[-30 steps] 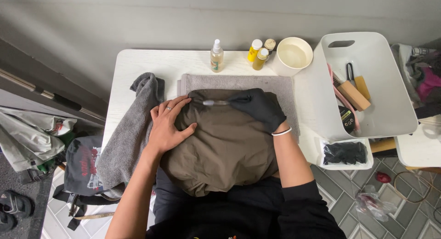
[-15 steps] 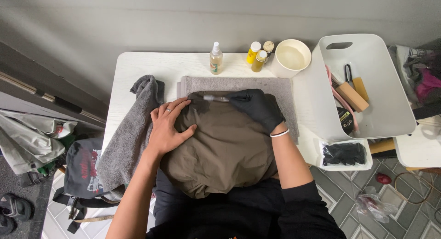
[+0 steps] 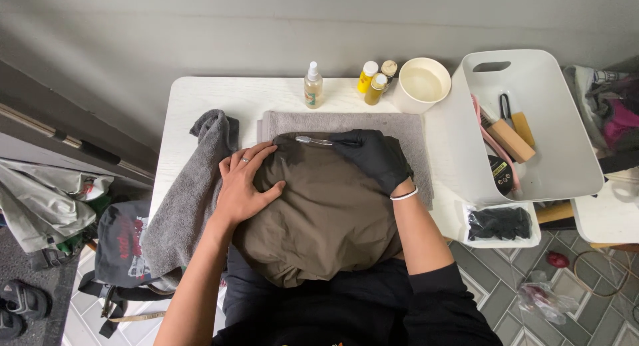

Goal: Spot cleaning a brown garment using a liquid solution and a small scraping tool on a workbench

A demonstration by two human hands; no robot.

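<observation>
An olive-brown garment [image 3: 326, 213] lies spread over a grey towel [image 3: 346, 123] on a small white table [image 3: 219, 96]. My left hand [image 3: 243, 183], bare with a ring, presses flat on the garment's left side. My right hand [image 3: 374, 156] wears a black glove and holds a small brush [image 3: 313, 141] with its head against the garment's upper edge.
A second grey towel [image 3: 190, 193] drapes over the table's left side. A spray bottle [image 3: 313, 86], small yellow bottles [image 3: 371, 83] and a white bowl [image 3: 423, 83] stand at the back. A white bin [image 3: 532, 120] with tools sits right, a tray of black gloves [image 3: 499, 223] below it.
The brush head sits slightly further left along the garment's upper edge. Both hands otherwise stay in place on the garment.
</observation>
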